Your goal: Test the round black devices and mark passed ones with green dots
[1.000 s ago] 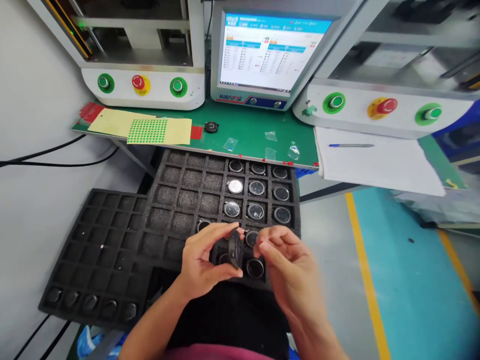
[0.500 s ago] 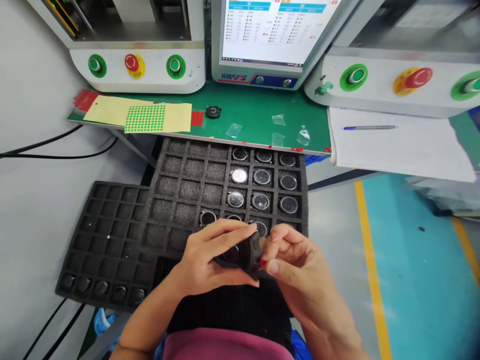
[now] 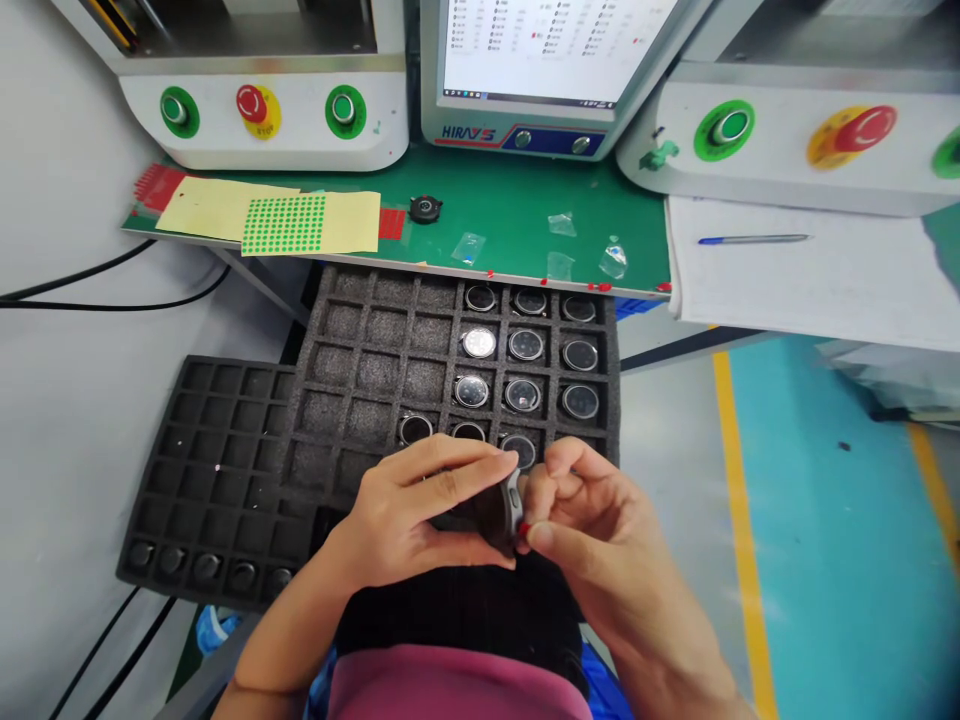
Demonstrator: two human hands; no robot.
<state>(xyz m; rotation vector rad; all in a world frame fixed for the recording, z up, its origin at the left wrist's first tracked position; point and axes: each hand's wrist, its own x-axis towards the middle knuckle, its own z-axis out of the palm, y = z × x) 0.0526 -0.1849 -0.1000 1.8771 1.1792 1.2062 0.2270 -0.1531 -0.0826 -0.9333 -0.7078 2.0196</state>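
Note:
My left hand holds a round watch case on edge between thumb and fingers, its grey side rim towards the right. My right hand is closed in a pinch at that rim, gripping a small red sticker. Whether the sticker is attached to the case I cannot tell. Just beyond both hands lies a dark foam tray with square compartments. Several round watches, such as one watch, sit in its right-hand columns, faces up. My hands cover part of the tray's near rows.
A second foam tray at the left holds several dark pieces in its near row. On the green bench are dotted sticker sheets, a small round black part and clear film scraps. A pen rests on paper at right.
The watch case has turned slightly in my left hand, so its grey side rim catches more light. My right hand keeps its pinch on the red sticker. The view has shifted a little.

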